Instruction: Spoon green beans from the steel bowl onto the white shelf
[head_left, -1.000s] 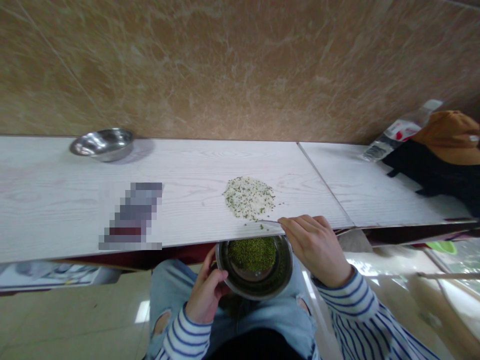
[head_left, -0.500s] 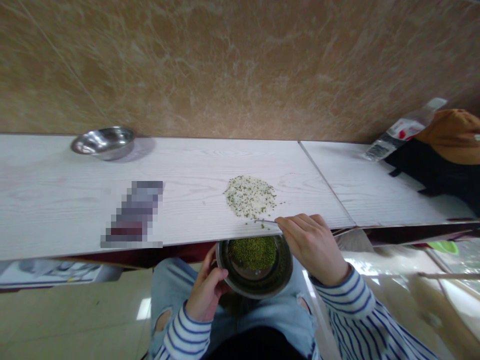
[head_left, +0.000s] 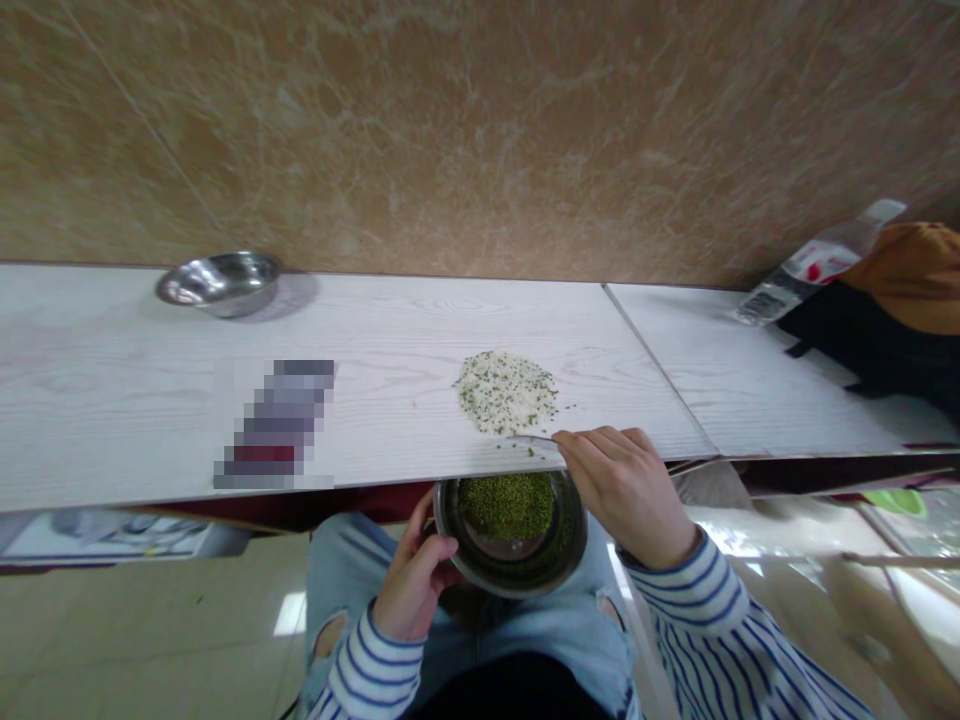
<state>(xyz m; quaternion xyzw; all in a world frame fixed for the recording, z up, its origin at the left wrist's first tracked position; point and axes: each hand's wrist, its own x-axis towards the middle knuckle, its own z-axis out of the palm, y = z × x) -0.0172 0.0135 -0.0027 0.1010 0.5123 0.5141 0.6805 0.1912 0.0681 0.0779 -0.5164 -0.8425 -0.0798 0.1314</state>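
Observation:
My left hand (head_left: 417, 580) grips the left rim of a steel bowl (head_left: 517, 582), holding it over my lap just under the counter's front edge. Green mung beans (head_left: 510, 503) cover part of the bowl's bottom. My right hand (head_left: 624, 490) is closed on a thin metal utensil (head_left: 534, 440), perhaps a spoon; its handle is hidden in the fingers. The utensil's tip lies at the near edge of a pile of white rice mixed with green beans (head_left: 506, 392) on the counter. A few loose beans lie between the pile and the edge.
A second steel bowl (head_left: 220, 284) stands at the back left of the white counter (head_left: 390, 330). A pixelated flat object (head_left: 279, 425) lies nearer the front. At the right are a plastic bottle (head_left: 817, 265), a black bag (head_left: 885, 335) and a brown cap (head_left: 919, 275). A marbled wall closes the back.
The view has shifted slightly, so the counter things sit a little further right. The utensil's tip has shifted slightly by the pile's near edge. My left hand keeps its hold on the bowl.

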